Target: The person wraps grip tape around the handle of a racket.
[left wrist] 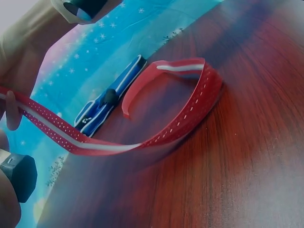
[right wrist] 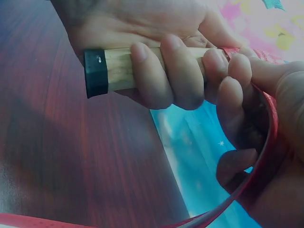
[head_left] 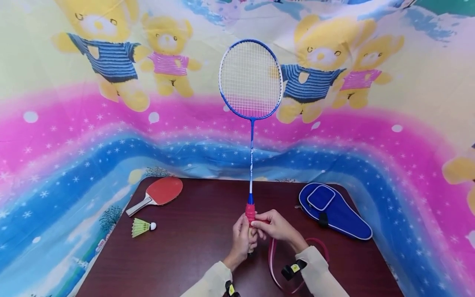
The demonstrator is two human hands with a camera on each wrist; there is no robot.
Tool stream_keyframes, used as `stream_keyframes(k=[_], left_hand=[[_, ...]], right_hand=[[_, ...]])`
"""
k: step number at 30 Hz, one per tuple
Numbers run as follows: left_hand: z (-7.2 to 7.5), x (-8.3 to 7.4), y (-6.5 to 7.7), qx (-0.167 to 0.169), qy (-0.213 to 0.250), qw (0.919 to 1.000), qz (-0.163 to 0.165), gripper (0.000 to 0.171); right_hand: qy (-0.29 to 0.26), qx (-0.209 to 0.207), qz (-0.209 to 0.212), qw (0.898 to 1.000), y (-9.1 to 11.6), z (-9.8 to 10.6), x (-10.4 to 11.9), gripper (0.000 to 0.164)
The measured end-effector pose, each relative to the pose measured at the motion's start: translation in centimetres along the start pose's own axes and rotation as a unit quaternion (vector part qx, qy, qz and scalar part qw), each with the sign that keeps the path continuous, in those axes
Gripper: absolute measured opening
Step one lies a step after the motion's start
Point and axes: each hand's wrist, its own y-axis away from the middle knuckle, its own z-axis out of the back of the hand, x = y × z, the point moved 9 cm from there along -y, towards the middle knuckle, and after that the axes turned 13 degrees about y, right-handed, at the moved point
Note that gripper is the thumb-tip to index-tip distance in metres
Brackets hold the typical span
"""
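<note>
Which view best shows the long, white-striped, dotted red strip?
The left wrist view: the red strip curls close up, dots and stripe clear. The head view shows it smaller, partly behind the right sleeve; the right wrist view shows only stretches, at the bottom edge and by the right hand.

I wear long sleeves of plain cream cloth, the left sleeve (head_left: 211,278) and the right sleeve (head_left: 320,272) matching, roomy and softly creased toward the cuffs. Over the right one sits a black wrist unit (head_left: 287,272) on a dark band, with a small yellow label (head_left: 295,267) whose mark is too small to read. From the left wrist's view, its rounded dark housing shows a bluish sheen at the end. My left arm carries a similar black unit (head_left: 229,285), also with a yellow patch, partly cut off below. My fingers (right wrist: 184,78) are bare, with rounded tips.
</note>
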Motion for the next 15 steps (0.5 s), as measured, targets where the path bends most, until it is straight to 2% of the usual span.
stream_keyframes(k=[3,6,11,13,15], left_hand=[[0.0,-0.1,-0.1,0.016,0.000,0.9999,0.000,0.041],[-0.2,-0.1,-0.3,0.042,0.004,0.9991,0.002,0.042],[-0.8,-0.2,-0.7,0.079,0.014,0.9968,0.005,0.044],[-0.9,-0.4,-0.8,0.083,0.001,0.9965,-0.009,0.040],[-0.8,-0.7,-0.9,0.063,-0.025,0.9975,-0.019,0.037]], right_hand=[[0.000,0.020,0.007,1.000,-0.2,-0.2,0.1,0.015],[0.002,0.022,0.014,1.000,-0.1,-0.1,0.2,0.014],[0.009,-0.022,0.018,1.000,0.1,0.6,0.6,0.015],[0.015,-0.045,0.018,0.999,0.2,0.9,0.5,0.018],[0.024,-0.058,0.015,0.998,0.2,1.2,0.4,0.022]])
